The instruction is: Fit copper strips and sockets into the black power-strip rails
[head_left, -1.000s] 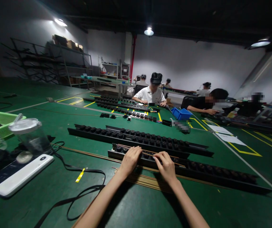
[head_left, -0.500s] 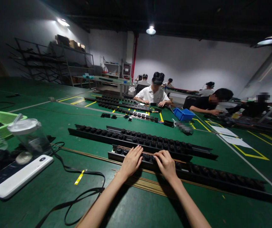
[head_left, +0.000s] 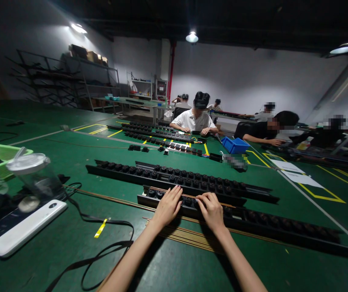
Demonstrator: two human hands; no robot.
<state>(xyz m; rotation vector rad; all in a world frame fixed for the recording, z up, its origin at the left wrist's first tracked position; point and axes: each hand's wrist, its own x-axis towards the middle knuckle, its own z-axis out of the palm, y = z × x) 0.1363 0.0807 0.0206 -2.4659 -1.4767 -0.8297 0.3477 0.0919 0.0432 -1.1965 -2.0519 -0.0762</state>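
A long black rail (head_left: 298,238) with a row of round black parts lies across the table in front of me. My left hand (head_left: 168,205) rests on its near end, fingers stretched out flat over the row. Just to the right, my right hand (head_left: 212,209) has its fingers bent and thumb and fingertips together at a thin copper-coloured rod (head_left: 230,206) that runs along the rail. The fingers hide part of the rod and of the parts below. Several thin brass-coloured rods (head_left: 188,237) lie loose under my wrists.
Beyond lie more black rails (head_left: 161,176). At left are a white power bank (head_left: 28,229), a lidded clear cup (head_left: 35,174), a green basket (head_left: 2,154) and a black strap (head_left: 109,247). A blue bin (head_left: 234,145) stands farther off. Co-workers sit across the table.
Both hands keep almost the same place and pose on the rail. The view has shifted very slightly.
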